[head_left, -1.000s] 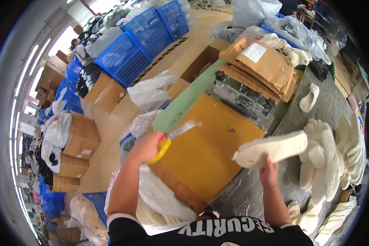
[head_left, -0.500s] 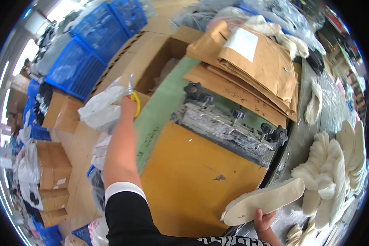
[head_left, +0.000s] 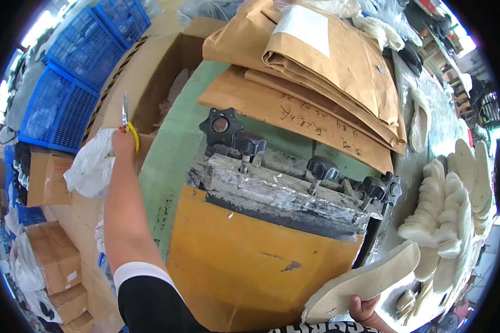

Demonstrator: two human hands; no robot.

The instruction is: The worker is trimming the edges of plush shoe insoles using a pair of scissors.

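Note:
My left hand (head_left: 123,143) is stretched out to the far left, closed around scissors (head_left: 125,111) with yellow and red handles. Their metal blades point away from me. A crumpled white plastic bag (head_left: 89,166) is right beside this hand; whether the fingers touch it I cannot tell. At the lower right, my right hand (head_left: 364,308) grips a beige insole (head_left: 366,282) with a fluffy white edge, thumb on its flat face. Several similar fleecy insoles (head_left: 433,205) are stacked on the metal table to the right of it.
A yellow board (head_left: 255,261) lies before me, behind it a worn metal bar (head_left: 283,188) with black star knobs. Brown paper packets (head_left: 328,83) are piled beyond. An open cardboard box (head_left: 150,94), blue crates (head_left: 55,111) and closed cartons (head_left: 55,252) stand at the left.
The view has shifted, so the board, bar and packets appear larger and the box farther left. My left hand, still holding the scissors, shows farther left. My right hand keeps the insole.

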